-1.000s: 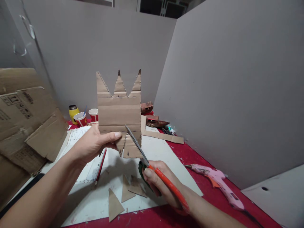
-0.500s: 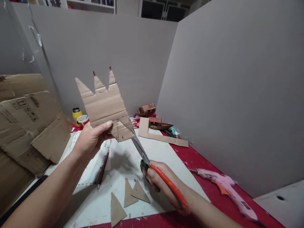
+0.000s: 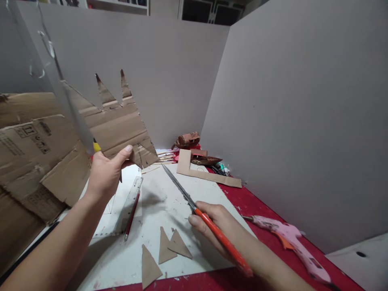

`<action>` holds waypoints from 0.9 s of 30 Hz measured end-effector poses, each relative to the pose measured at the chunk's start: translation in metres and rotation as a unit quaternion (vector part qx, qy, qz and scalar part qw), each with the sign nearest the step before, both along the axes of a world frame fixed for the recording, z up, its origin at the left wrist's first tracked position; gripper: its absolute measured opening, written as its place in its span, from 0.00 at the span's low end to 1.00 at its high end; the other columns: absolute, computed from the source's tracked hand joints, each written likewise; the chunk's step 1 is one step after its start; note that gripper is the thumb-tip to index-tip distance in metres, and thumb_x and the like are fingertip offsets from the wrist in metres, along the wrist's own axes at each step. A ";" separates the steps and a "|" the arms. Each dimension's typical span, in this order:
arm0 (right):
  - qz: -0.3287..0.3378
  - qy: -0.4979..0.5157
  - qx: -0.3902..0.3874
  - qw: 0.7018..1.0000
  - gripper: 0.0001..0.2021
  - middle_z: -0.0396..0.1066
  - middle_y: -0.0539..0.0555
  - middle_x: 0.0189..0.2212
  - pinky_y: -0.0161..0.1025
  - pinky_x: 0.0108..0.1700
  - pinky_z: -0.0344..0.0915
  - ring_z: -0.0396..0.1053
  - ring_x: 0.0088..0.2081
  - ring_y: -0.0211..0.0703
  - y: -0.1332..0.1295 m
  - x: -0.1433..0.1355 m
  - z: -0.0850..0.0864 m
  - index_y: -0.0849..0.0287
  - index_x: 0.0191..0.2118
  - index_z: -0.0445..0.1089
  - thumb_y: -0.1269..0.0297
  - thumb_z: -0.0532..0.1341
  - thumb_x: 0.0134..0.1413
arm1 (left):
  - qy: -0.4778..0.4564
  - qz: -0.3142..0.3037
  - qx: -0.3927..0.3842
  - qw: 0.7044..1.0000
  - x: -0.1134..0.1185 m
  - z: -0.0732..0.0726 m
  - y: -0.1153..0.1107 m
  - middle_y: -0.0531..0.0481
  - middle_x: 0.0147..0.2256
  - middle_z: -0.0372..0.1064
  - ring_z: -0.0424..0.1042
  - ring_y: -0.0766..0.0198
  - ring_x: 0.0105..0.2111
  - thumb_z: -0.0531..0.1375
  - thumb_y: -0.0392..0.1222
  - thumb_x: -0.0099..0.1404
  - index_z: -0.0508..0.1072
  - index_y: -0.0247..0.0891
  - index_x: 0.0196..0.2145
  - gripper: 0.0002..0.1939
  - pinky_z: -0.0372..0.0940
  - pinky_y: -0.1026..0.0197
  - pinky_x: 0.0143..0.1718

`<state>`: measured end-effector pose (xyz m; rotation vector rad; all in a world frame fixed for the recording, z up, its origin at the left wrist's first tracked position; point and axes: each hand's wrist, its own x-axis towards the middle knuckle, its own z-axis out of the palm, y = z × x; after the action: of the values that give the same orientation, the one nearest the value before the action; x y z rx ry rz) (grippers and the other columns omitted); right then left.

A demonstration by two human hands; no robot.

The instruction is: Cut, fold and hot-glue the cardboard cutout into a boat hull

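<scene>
My left hand [image 3: 107, 171] pinches the lower edge of a corrugated cardboard piece [image 3: 117, 123], holding it up and tilted above the table. Three pointed spikes rise from its top, two with dark tips, and pencil lines mark its lower right corner. My right hand [image 3: 216, 226] is closed around scissors [image 3: 209, 220] with red-orange handles. Their blades look closed and point up and left, apart from the cardboard's corner. Below, several small cut cardboard triangles [image 3: 150, 266] lie on the white sheet [image 3: 121, 266].
A ruler [image 3: 130, 204] and a dark red pencil [image 3: 132, 218] lie left of centre. Behind are thin sticks [image 3: 165, 155], an L-shaped cardboard strip [image 3: 209, 176] and brown model boats [image 3: 204, 157]. A pink glue gun [image 3: 291, 238] rests at right; a large cardboard box [image 3: 36, 149] stands left.
My left hand has carried the cardboard left and slightly up, away from the scissors. The scissor blades, which were at the cardboard's edge, have come off it and closed.
</scene>
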<state>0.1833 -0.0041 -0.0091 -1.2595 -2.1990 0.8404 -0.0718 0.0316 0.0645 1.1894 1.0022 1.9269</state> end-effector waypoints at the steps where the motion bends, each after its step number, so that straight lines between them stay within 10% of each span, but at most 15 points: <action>1: -0.003 0.000 0.000 1.000 0.25 0.56 0.47 0.22 0.34 0.25 0.51 0.52 0.24 0.35 0.000 0.001 0.001 0.57 0.25 0.53 0.40 0.52 0.60 | 0.008 0.006 0.005 1.000 0.000 -0.001 0.000 0.51 0.26 0.73 0.74 0.64 0.28 0.72 0.39 0.49 0.73 0.33 0.26 0.11 0.71 0.67 0.26; 11: 0.105 0.119 -0.097 0.983 0.29 0.55 0.47 0.19 0.33 0.23 0.51 0.52 0.22 0.34 -0.009 -0.009 0.012 0.57 0.24 0.54 0.34 0.44 0.60 | 0.047 -0.114 -0.051 0.991 0.021 -0.014 -0.010 0.47 0.37 0.79 0.77 0.61 0.35 0.69 0.38 0.55 0.76 0.35 0.41 0.15 0.74 0.62 0.36; 27: 0.117 0.152 -0.176 0.965 0.32 0.59 0.46 0.16 0.31 0.21 0.56 0.57 0.17 0.33 -0.008 -0.006 0.001 0.61 0.29 0.63 0.34 0.43 0.60 | 0.048 -0.071 -0.049 0.995 0.020 -0.015 -0.009 0.46 0.39 0.79 0.76 0.56 0.42 0.71 0.40 0.52 0.77 0.36 0.41 0.18 0.73 0.60 0.39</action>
<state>0.1769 -0.0123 -0.0076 -0.9448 -2.0289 1.4682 -0.0514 0.0228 0.0490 1.2724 1.0218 1.7055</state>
